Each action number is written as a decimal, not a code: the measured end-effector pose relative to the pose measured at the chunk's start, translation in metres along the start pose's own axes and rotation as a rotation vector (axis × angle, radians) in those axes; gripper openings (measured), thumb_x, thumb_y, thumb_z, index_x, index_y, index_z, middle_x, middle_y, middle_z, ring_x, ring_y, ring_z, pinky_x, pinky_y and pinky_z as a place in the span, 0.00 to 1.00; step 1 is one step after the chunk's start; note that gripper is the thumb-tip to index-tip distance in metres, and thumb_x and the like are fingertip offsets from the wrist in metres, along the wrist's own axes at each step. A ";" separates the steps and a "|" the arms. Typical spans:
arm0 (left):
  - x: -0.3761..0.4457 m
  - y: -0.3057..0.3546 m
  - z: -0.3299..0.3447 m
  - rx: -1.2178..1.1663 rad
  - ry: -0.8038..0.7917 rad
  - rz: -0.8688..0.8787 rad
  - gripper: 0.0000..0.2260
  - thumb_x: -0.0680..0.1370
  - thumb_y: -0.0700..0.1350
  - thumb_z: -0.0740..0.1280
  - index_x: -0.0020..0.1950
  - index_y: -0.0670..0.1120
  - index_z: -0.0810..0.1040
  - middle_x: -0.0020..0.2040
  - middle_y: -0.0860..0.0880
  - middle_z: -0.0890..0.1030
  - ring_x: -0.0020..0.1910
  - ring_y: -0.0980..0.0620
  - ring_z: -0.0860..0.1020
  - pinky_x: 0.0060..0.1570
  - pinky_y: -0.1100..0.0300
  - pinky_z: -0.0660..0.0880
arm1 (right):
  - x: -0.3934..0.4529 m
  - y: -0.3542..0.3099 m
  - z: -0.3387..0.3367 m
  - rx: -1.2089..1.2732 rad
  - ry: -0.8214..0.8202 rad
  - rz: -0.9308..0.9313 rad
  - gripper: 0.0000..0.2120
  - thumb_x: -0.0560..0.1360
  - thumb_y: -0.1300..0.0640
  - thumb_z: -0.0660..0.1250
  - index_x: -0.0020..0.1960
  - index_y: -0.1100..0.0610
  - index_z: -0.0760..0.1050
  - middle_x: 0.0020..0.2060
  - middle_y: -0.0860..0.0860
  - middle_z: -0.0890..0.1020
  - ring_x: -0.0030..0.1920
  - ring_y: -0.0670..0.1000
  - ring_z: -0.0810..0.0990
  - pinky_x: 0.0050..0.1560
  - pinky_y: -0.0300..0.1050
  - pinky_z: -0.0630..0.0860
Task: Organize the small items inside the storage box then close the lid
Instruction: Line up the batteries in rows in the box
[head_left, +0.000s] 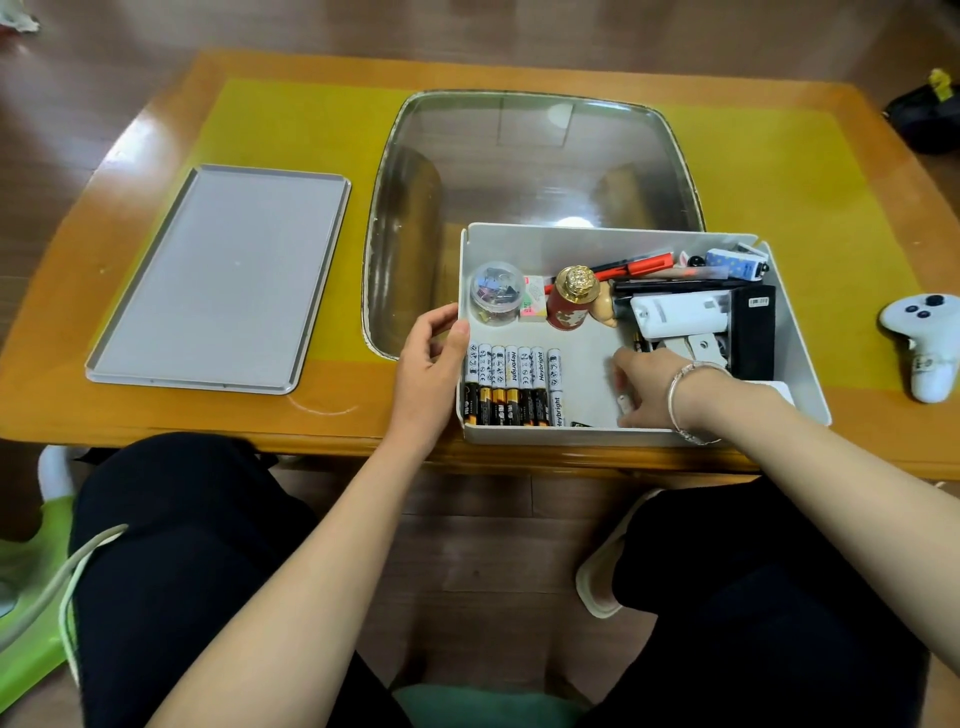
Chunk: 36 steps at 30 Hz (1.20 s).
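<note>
Hands: L hand (434, 358) grips left wall of storage box (797, 332), thumb over rim. R hand (647, 389) reaches inside box, fingers curled low on floor near a small white item; can't tell if it's held. Batteries (511, 387) lined up front-left. Lid (221, 278) lies flat on desk (779, 156), well left of box.

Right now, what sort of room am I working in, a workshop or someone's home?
Most likely a home living room: a low wooden coffee table with a glass centre, wood flooring underneath, and a white game controller lying beside the storage box.
</note>
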<state>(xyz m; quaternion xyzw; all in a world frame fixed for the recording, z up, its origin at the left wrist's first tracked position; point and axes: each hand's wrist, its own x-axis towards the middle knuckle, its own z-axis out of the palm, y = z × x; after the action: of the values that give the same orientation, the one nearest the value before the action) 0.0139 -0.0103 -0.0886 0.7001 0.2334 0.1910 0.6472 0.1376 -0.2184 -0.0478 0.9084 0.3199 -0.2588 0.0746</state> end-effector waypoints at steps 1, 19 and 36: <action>0.000 0.000 0.000 0.000 0.001 0.000 0.10 0.81 0.48 0.62 0.62 0.48 0.73 0.53 0.57 0.79 0.50 0.66 0.77 0.45 0.71 0.74 | 0.001 -0.002 0.000 0.003 -0.006 -0.011 0.09 0.69 0.54 0.67 0.45 0.53 0.67 0.40 0.53 0.78 0.41 0.56 0.76 0.42 0.47 0.75; -0.001 0.001 0.000 -0.005 0.002 0.000 0.11 0.81 0.48 0.62 0.61 0.48 0.74 0.53 0.58 0.79 0.49 0.68 0.77 0.44 0.73 0.73 | 0.011 -0.035 -0.015 -0.007 -0.159 0.016 0.04 0.69 0.56 0.68 0.41 0.55 0.74 0.43 0.51 0.81 0.42 0.53 0.79 0.43 0.43 0.78; -0.001 0.000 0.000 -0.004 0.008 -0.001 0.12 0.80 0.48 0.63 0.62 0.47 0.74 0.53 0.55 0.79 0.50 0.64 0.77 0.44 0.72 0.73 | 0.010 -0.034 -0.013 0.526 -0.127 0.119 0.19 0.68 0.53 0.75 0.53 0.56 0.71 0.31 0.55 0.84 0.26 0.49 0.81 0.27 0.42 0.78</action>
<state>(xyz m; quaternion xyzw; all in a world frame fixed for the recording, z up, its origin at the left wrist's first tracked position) 0.0134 -0.0108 -0.0882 0.6979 0.2361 0.1941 0.6477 0.1288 -0.1817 -0.0405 0.8956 0.1825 -0.3847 -0.1289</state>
